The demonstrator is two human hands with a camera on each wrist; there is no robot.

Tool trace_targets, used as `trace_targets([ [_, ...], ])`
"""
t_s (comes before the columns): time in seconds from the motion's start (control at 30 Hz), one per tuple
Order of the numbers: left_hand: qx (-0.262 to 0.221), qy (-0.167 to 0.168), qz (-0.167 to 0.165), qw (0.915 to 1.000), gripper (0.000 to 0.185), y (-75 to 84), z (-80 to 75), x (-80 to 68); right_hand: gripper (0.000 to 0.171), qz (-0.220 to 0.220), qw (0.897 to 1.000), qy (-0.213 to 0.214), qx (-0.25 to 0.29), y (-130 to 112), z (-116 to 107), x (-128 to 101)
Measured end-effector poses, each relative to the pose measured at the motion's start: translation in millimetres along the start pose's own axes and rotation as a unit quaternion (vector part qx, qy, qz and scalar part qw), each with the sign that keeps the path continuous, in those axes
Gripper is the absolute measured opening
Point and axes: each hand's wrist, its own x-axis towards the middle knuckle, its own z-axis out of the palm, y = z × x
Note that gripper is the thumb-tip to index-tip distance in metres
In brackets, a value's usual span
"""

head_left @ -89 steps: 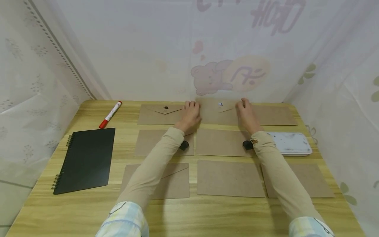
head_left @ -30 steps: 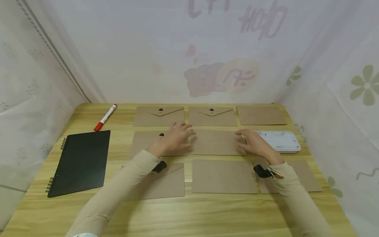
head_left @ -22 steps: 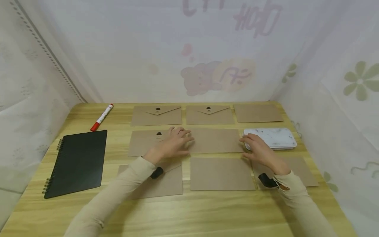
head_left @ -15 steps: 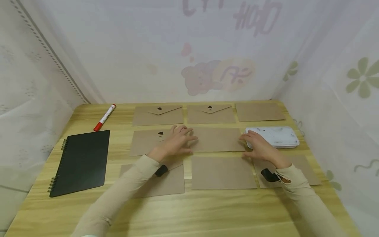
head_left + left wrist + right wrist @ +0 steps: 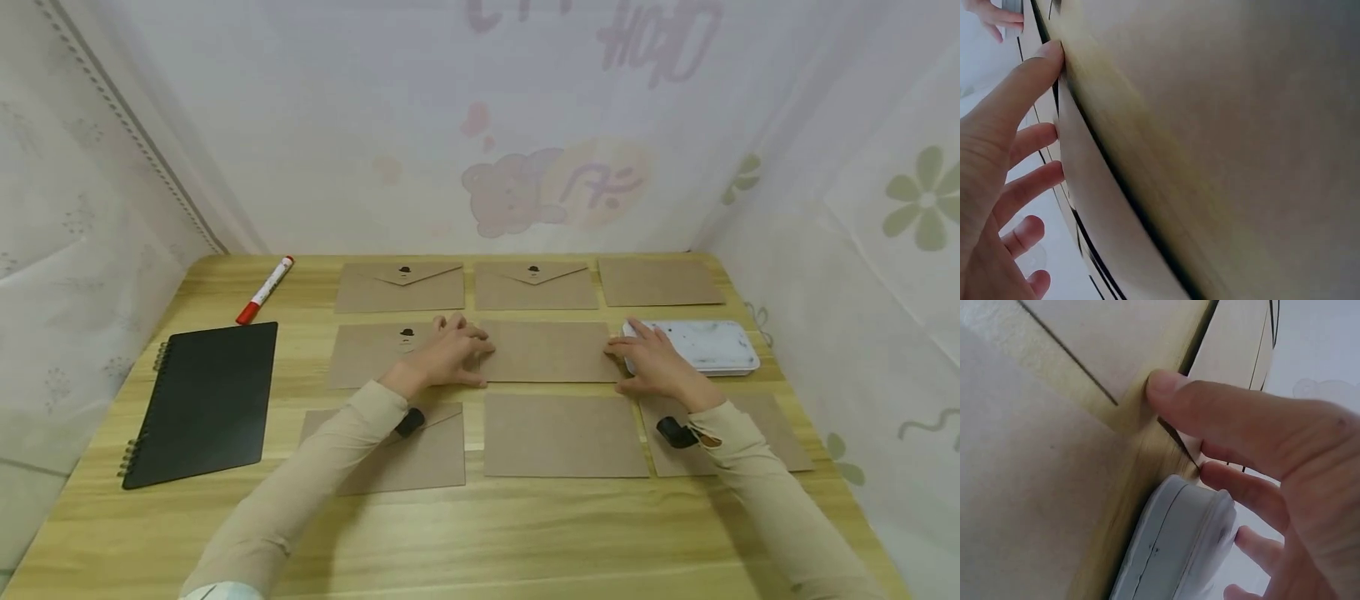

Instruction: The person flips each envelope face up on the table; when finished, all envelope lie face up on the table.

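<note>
A plain brown envelope [image 5: 551,352] lies flat in the middle of the table, one of several in three rows. My left hand [image 5: 450,354] is at its left end, partly over the neighbouring envelope [image 5: 363,358], which bears a small hat print. At the right end is my right hand [image 5: 660,371], between the envelope and a white marbled case [image 5: 708,346]. In the right wrist view, its index fingertip [image 5: 1213,472] meets the envelope's corner, while the thumb [image 5: 1166,390] rests by the table. The left thumb [image 5: 1050,56] and fingers are spread along the edge, not clearly gripping.
Two flapped envelopes [image 5: 401,296] [image 5: 536,292] and a plain one [image 5: 660,283] form the back row. Nearest are more envelopes [image 5: 566,437]. A black spiral notebook [image 5: 206,404] and a red-capped marker [image 5: 264,292] lie on the left. Printed curtains [image 5: 337,125] enclose the wooden table [image 5: 525,542].
Three seconds ago both hands held the middle envelope of the back row; it now lies flat there. They have since come nearer, to the middle-row envelope's ends, and shifted only slightly lately.
</note>
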Motion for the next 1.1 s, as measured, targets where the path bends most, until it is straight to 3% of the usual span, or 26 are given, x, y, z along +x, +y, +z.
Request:
trace_targets([
  [0.37, -0.006, 0.004, -0.001, 1.0000, 0.045, 6.6, 4.7, 3.1, 0.047, -0.019, 0.999, 0.023, -0.009, 4.9, 5.2, 0.1],
  [0.7, -0.039, 0.022, -0.033, 0.9984, 0.036, 5.9, 5.2, -1.1, 0.046, 0.006, 1.000, 0.025, 0.003, 1.0, 7.0, 0.8],
  [0.87, -0.051, 0.045, -0.050, 0.9964, 0.039, 5.8, 6.0, 1.3, 0.046, -0.009, 0.999, 0.047, 0.005, 0.6, 9.6, 0.2],
  [1.1, -0.050, 0.064, -0.059, 0.9949, 0.040, 5.1, 10.0, 5.8, 0.033, -0.052, 0.994, 0.099, 0.022, 3.2, 19.1, -0.9],
])
